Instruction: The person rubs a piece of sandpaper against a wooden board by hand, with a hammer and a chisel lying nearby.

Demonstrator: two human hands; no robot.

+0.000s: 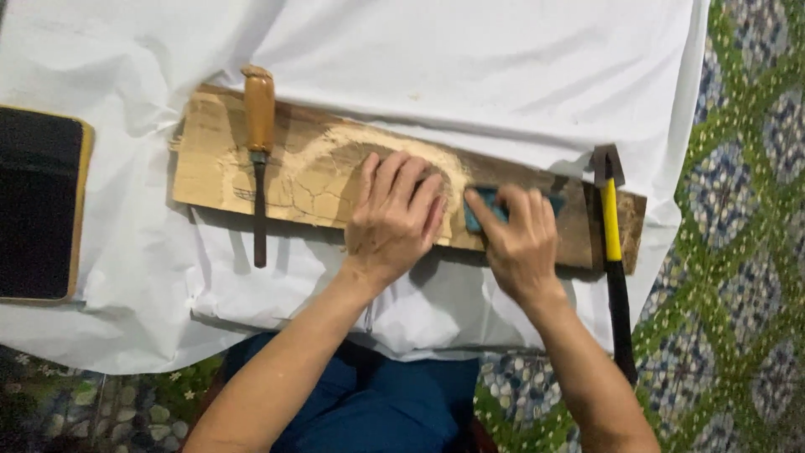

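Observation:
A long wooden board (pixel 218 159) lies across a white cloth (pixel 470 59), dusted with pale sawdust around a carved patch. My left hand (pixel 394 218) rests flat on the board's middle, fingers spread and holding nothing. My right hand (pixel 520 239) presses a small teal block (pixel 480 214) onto the board just right of the left hand; most of the block is hidden under the fingers. A chisel (pixel 259 143) with an orange wooden handle lies across the board's left part.
A hammer (pixel 612 235) with a yellow and black handle lies over the board's right end. A dark flat slab with a yellow edge (pixel 38 201) sits at the far left. Patterned green floor covering (pixel 738 252) shows on the right.

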